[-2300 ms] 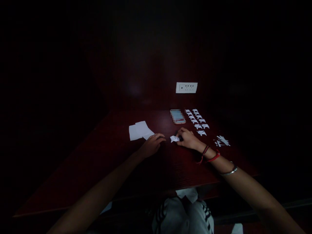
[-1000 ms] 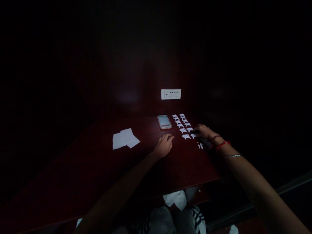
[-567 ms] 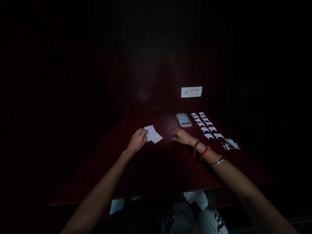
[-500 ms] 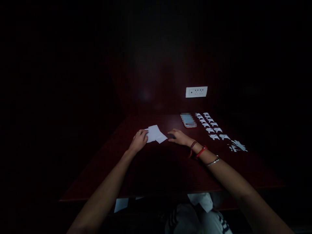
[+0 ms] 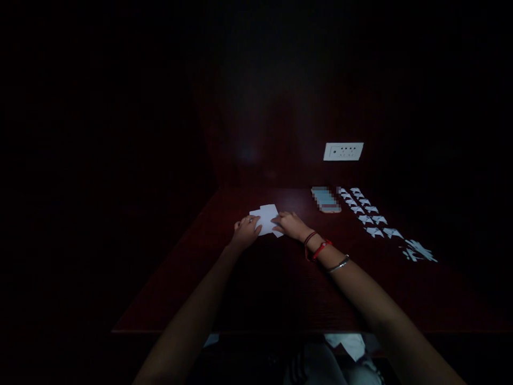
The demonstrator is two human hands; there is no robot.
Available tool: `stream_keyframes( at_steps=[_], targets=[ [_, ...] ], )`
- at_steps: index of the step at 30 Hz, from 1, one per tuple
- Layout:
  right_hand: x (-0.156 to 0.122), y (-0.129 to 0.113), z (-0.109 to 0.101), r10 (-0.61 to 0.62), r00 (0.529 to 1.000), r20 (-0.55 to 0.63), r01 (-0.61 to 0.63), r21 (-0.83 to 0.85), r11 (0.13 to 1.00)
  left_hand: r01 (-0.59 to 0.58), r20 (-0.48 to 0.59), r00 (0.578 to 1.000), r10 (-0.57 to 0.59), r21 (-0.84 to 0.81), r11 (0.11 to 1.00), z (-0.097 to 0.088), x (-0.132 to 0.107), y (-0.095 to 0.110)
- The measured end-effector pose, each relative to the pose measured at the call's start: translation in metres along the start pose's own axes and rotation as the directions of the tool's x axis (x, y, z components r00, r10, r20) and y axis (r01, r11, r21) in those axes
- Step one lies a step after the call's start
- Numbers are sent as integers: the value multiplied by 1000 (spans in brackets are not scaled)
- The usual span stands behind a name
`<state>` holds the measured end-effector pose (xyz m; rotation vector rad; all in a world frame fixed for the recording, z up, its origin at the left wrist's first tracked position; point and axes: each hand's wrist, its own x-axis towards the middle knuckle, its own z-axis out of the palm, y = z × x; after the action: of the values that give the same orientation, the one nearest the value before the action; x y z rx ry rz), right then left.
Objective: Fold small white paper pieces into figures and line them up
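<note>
Several white paper pieces (image 5: 267, 218) lie overlapping on the dark red table, their edges at different angles. At their left side my left hand (image 5: 246, 232) has its fingers and thumb closed on the paper; a ring shows on one finger. From the right, my right hand (image 5: 292, 224) grips the paper's right side with bent fingers, partly covering it. Red thread bracelets (image 5: 319, 250) and a silver bangle (image 5: 340, 264) circle the right wrist and forearm. How many sheets are stacked is hard to make out.
Small folded white paper shapes (image 5: 365, 219) stand in two rows on the right, with a pile of thin white paper strips (image 5: 419, 250) nearer me. A phone (image 5: 326, 200) with a blurred screen lies behind my right hand. A socket plate (image 5: 343, 152) is on the back wall.
My right hand has come left onto the paper, which it was apart from before. The loose right-hand piece now sits mostly under the others or my fingers. The view has shifted left.
</note>
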<state>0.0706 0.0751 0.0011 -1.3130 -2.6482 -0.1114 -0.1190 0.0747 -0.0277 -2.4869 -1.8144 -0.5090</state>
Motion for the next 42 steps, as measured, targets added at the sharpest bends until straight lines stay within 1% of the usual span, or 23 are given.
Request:
stream_keyframes(
  at_steps=[8,13,17,21,25,29,37,42],
  targets=[
    [0,-3,-8,-70,997,30,74,-138,988,22,3,1000,-22,7,1000,-2,1,5],
    [3,-4,-8,-123,992,29,126,-180,975,33,0,999,-33,6,999,-1,2,3],
    [5,1,-8,-143,989,23,145,-157,977,23,12,1000,-23,5,1000,-2,4,2],
    [9,8,-8,-151,988,24,153,-127,980,-27,33,999,27,0,1000,-3,4,3],
    [13,6,-3,-132,991,12,133,-117,984,-65,55,996,65,-9,998,-4,4,3],
    [17,5,0,-129,992,0,129,-92,987,-63,61,996,64,-12,998,-4,3,2],
    [20,12,-1,-216,976,2,216,5,976,-55,70,996,56,-16,998,-6,1,1],
    [25,12,0,-224,975,-8,224,15,974,-43,70,997,44,-7,999,-7,1,1]
  ],
)
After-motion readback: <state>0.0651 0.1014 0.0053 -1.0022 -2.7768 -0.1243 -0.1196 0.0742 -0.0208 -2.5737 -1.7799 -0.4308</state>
